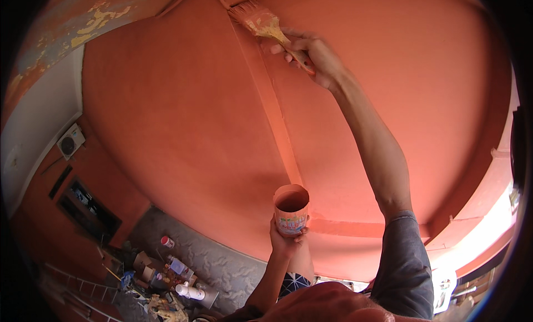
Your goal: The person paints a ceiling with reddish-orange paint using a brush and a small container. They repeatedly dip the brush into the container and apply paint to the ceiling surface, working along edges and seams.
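A wide paintbrush (263, 23) with a paint-smeared wooden handle is gripped by my right hand (313, 52), arm stretched up and forward. Its bristles, coated in orange-red, touch or nearly touch the wall at the top of a raised vertical strip (272, 105). Lower down, my left hand (287, 238) wraps round a tub of paint (291, 219), held upright in front of me. The tub has a printed label and orange-red drips over its rim; its inside looks dark, so the paint level is hard to tell.
Orange-red wall (183, 111) curves all round. Far below at the left, a grey floor (233, 277) carries boxes, white containers (190, 291), a red-and-white bucket (167, 242) and a ladder (83, 286). An air-conditioner unit (71, 141) hangs on the left wall above a dark window (89, 211).
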Tool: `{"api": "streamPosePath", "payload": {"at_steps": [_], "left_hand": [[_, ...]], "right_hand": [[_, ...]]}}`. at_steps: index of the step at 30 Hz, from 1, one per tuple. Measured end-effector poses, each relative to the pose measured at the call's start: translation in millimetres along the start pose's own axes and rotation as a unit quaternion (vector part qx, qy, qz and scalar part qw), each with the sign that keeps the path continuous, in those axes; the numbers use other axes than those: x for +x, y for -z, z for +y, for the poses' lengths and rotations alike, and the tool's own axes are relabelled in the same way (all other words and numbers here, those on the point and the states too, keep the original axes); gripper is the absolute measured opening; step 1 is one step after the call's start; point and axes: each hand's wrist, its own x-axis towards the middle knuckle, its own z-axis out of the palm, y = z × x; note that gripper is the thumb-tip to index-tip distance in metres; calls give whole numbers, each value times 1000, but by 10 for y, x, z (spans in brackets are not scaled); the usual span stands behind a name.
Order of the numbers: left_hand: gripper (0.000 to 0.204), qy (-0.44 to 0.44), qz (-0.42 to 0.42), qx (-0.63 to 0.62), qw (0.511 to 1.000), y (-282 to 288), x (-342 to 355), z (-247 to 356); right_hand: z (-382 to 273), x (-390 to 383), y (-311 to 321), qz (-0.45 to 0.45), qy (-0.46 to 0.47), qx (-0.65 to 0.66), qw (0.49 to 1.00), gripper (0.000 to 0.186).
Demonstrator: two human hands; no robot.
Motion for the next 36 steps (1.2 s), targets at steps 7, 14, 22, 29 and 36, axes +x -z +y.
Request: {"api": "streamPosePath", "payload": {"at_steps": [7, 14, 22, 29, 36], "left_hand": [[70, -7, 1, 8, 1000, -26, -12, -16], [70, 2, -3, 1, 1000, -69, -5, -3], [71, 1, 18, 0, 1000, 18, -40, 21], [72, 7, 9, -23, 1000, 210, 8, 22], [70, -6, 19, -24, 1000, 427, 43, -20]], "right_hand": [[-197, 47, -18, 97, 15, -214, 972, 53], [-242, 103, 252, 158, 184, -328, 913, 46], [-582, -473, 770, 256, 210, -256, 908, 44], [-480, -743, 868, 402, 351, -66, 843, 37], [-40, -154, 154, 368, 341, -27, 864, 26]]}}
